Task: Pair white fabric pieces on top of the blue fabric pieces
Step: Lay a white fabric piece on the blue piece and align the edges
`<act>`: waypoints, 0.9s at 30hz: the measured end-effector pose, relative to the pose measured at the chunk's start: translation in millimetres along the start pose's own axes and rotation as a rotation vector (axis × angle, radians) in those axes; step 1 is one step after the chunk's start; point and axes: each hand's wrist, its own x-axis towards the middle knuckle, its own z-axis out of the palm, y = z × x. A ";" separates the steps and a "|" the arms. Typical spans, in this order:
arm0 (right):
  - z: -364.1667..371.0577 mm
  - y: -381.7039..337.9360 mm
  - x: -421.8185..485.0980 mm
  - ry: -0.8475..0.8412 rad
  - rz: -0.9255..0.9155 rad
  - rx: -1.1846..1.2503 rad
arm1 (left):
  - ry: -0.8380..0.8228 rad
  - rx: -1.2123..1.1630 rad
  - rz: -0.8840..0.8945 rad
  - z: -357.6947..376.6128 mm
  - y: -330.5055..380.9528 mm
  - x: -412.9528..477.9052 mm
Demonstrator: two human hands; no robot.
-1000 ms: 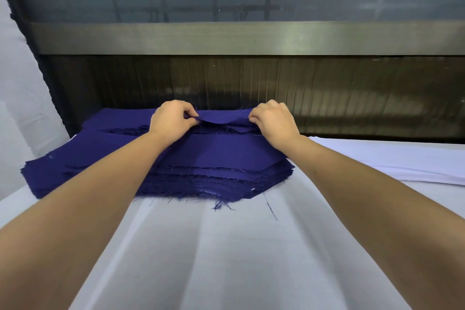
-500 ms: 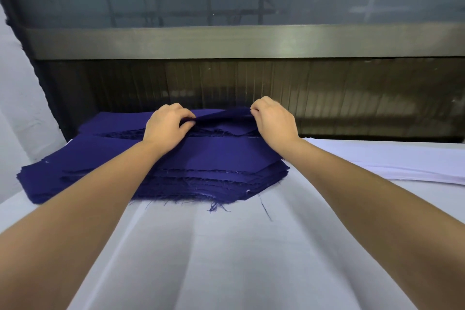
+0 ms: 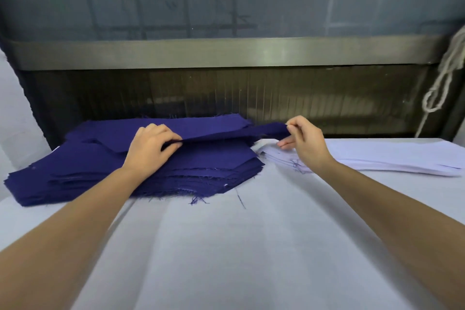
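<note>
Blue fabric piece was held stretched just above the blue stack, on the far left of the white-covered table. Left hand gripped its near edge, fingers clamped. Right hand pinched its right end above the white fabric stack.

Blue fabric stack: dark navy cut pieces with frayed edges, piled flat at centre left.
Top blue piece: raised off the stack and stretched rightward, pinched between left hand and right hand.
White fabric stack: pale, flat pile at centre right, just beside the blue.
</note>
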 end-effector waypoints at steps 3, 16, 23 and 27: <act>-25.0 9.2 -13.6 -0.025 0.009 -0.008 | -0.003 -0.070 0.050 -2.1 23.0 -3.8; -118.4 15.6 -68.5 -0.106 0.031 -0.517 | -0.223 -0.117 0.514 -7.4 116.8 -32.2; -134.6 20.9 -67.4 -0.083 0.043 -0.789 | -0.474 -0.434 0.255 -9.2 132.9 -39.5; -144.0 18.9 -65.0 -0.022 0.059 -1.001 | -0.488 -0.665 0.052 -10.7 131.5 -38.6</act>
